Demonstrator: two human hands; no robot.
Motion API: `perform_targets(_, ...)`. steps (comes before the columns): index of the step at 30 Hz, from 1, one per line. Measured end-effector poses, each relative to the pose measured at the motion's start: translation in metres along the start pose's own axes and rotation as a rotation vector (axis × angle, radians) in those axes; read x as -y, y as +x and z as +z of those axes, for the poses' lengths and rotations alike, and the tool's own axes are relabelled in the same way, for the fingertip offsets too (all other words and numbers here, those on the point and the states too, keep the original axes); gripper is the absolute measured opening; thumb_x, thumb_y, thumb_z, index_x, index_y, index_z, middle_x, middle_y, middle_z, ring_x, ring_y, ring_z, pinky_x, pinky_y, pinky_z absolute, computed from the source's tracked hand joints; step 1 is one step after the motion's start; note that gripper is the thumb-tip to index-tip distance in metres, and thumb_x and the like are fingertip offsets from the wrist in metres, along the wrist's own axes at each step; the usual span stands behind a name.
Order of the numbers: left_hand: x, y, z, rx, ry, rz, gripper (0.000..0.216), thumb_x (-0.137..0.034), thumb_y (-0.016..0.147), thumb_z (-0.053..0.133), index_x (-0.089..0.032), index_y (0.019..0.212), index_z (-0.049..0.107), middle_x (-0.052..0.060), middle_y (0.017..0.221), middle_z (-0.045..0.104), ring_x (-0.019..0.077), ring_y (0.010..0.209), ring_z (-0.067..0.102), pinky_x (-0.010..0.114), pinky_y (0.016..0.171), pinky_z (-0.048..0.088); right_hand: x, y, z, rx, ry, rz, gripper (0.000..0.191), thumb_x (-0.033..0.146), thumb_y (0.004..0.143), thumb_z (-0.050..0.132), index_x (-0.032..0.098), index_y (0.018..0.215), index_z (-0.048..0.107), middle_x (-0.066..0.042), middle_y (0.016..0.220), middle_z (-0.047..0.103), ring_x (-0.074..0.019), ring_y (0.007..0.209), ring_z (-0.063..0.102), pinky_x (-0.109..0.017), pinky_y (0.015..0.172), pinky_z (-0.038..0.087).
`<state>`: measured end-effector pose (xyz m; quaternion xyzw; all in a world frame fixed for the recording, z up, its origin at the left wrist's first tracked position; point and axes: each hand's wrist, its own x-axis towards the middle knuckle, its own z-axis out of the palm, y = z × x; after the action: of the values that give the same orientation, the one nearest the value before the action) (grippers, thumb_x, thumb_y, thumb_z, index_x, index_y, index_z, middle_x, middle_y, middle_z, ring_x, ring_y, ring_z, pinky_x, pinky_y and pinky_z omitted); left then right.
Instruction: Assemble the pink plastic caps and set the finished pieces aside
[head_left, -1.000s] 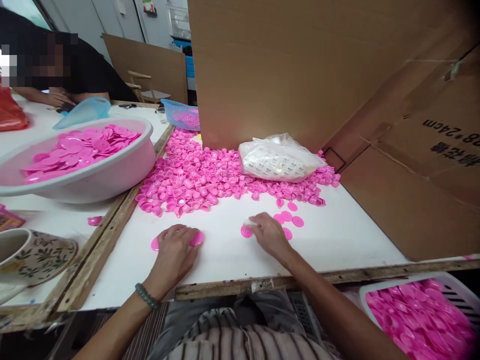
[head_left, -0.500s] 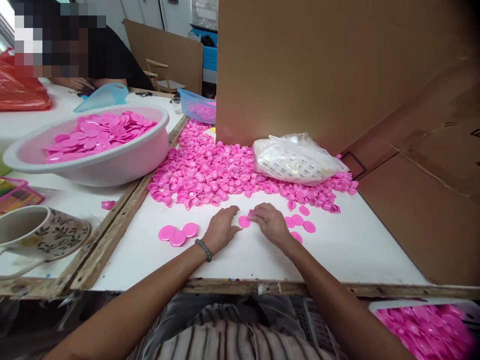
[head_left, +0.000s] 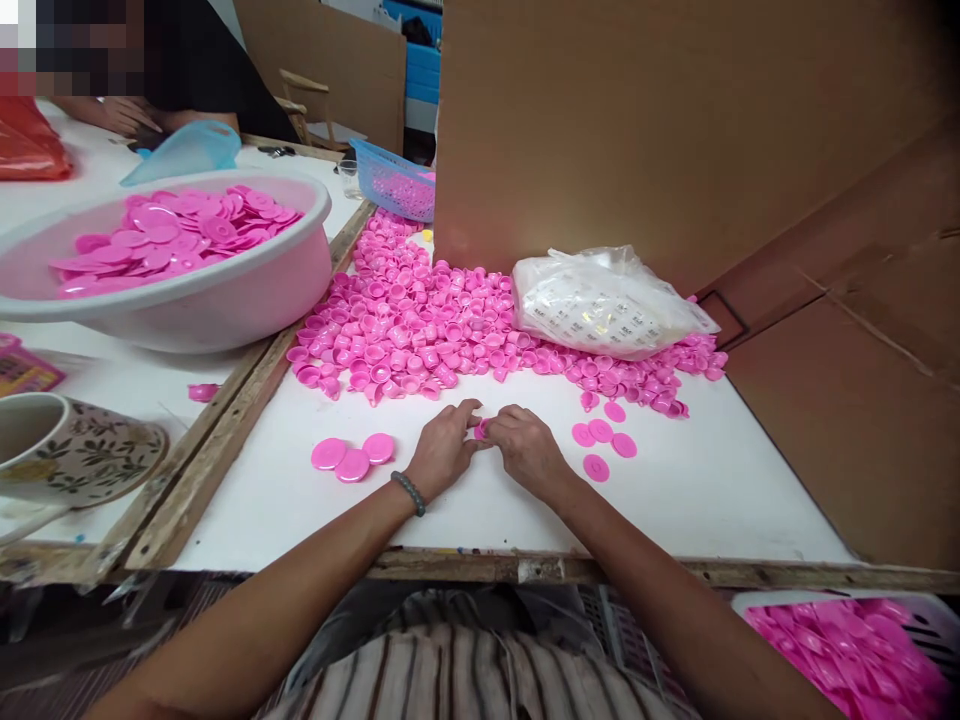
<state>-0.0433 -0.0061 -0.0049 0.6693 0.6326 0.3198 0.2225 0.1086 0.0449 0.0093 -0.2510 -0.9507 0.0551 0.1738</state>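
Note:
My left hand [head_left: 441,448], with a beaded bracelet on its wrist, closes its fingers around a small pink disc [head_left: 479,431] over the white table. From the other side, my right hand [head_left: 529,446] pinches a tiny pink cup against the disc; the fingers mostly hide the cup. Three glossy pink discs [head_left: 352,465] overlap left of my hands. To the right, several flat pink discs [head_left: 596,468] lie loose. Beyond my fingers spreads a heap of tiny pink cups [head_left: 412,335].
A filled plastic bag [head_left: 607,305] rests on the heap before a tall cardboard sheet [head_left: 600,130]. At left stand a white basin [head_left: 247,315] of pink discs and a floral mug [head_left: 112,450]. A crate [head_left: 742,603] of pink pieces sits below right. Another person's hand [head_left: 127,115] is across the table.
My right hand has moved left, bringing the small cup to the disc. My left fingers have closed in around the disc. The view has tilted down slightly.

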Motion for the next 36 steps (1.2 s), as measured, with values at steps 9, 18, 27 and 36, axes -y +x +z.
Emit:
perform_targets(9,0.005,-0.004,-0.012,0.070,-0.230,-0.019,0.026,-0.026,0.075,0.062,-0.020,0.100,0.055,0.003,0.090,0.064,0.0157,0.081,0.060,0.024,0.070,0.045,0.003,-0.008,0.002,-0.041,0.634,0.510,0.021,0.031,0.081,0.052,0.018,0.070,0.063,0.001,0.065,0.060,-0.0136,0.066,0.051,-0.025,0.061,0.039)
perform_targets(18,-0.012,-0.014,-0.036,0.124,-0.116,-0.130,0.020,-0.033,0.073,0.061,-0.018,0.085,0.058,0.000,0.074,0.062,0.0145,0.066,0.056,0.022,0.057,0.040,0.021,-0.011,-0.003,-0.040,0.731,0.539,0.014,0.028,0.080,0.053,0.019,0.075,0.063,0.002,0.065,0.061,-0.0119,0.061,0.053,-0.024,0.059,0.040)
perform_targets(27,-0.003,-0.027,-0.022,0.099,-0.076,-0.082,0.041,-0.030,0.069,0.068,-0.021,0.104,0.050,0.002,0.092,0.062,0.0154,0.074,0.056,0.024,0.063,0.043,0.020,-0.014,-0.001,-0.178,0.385,0.231,0.015,0.018,0.084,0.051,0.020,0.079,0.065,-0.003,0.082,0.066,-0.0160,0.080,0.057,-0.029,0.073,0.045)
perform_targets(36,0.004,-0.026,-0.019,0.088,-0.084,-0.024,0.042,-0.023,0.074,0.062,-0.022,0.113,0.046,0.003,0.096,0.064,0.0166,0.080,0.060,0.027,0.072,0.046,0.029,-0.011,-0.002,0.054,0.033,0.030,0.024,0.002,0.079,0.040,0.016,0.072,0.057,-0.003,0.067,0.058,-0.0143,0.065,0.048,-0.025,0.060,0.037)
